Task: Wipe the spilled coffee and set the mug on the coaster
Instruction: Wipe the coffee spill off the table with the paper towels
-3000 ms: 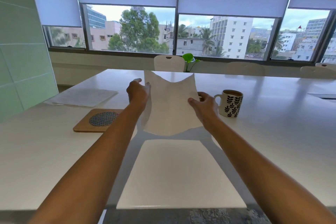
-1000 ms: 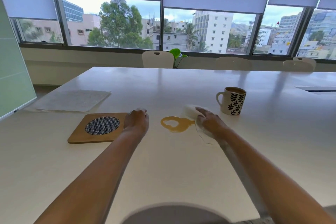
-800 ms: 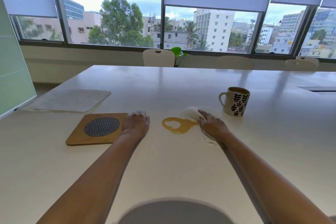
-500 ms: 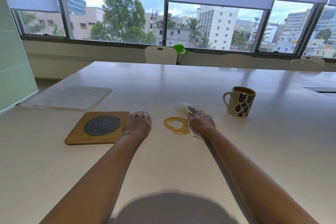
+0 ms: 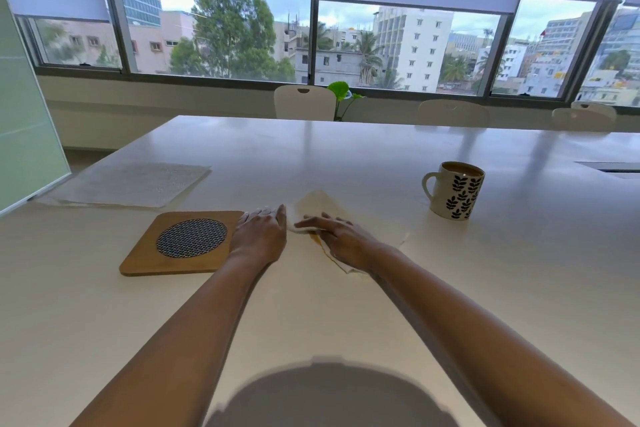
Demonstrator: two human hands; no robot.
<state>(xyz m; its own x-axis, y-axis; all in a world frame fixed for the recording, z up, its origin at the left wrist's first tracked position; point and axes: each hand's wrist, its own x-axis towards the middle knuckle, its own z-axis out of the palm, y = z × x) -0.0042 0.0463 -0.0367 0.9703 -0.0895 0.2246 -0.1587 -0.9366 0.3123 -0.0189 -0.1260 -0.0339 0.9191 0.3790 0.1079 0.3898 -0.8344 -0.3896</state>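
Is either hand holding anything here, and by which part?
Nothing is gripped. The right hand presses flat on the middle of the white paper towel over the coffee spill; the left hand rests on the white table.

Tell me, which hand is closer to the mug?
Right. The right hand lies flat on the tissue, left of the mug, with bare table between. The left hand rests farther left, at the coaster's edge.
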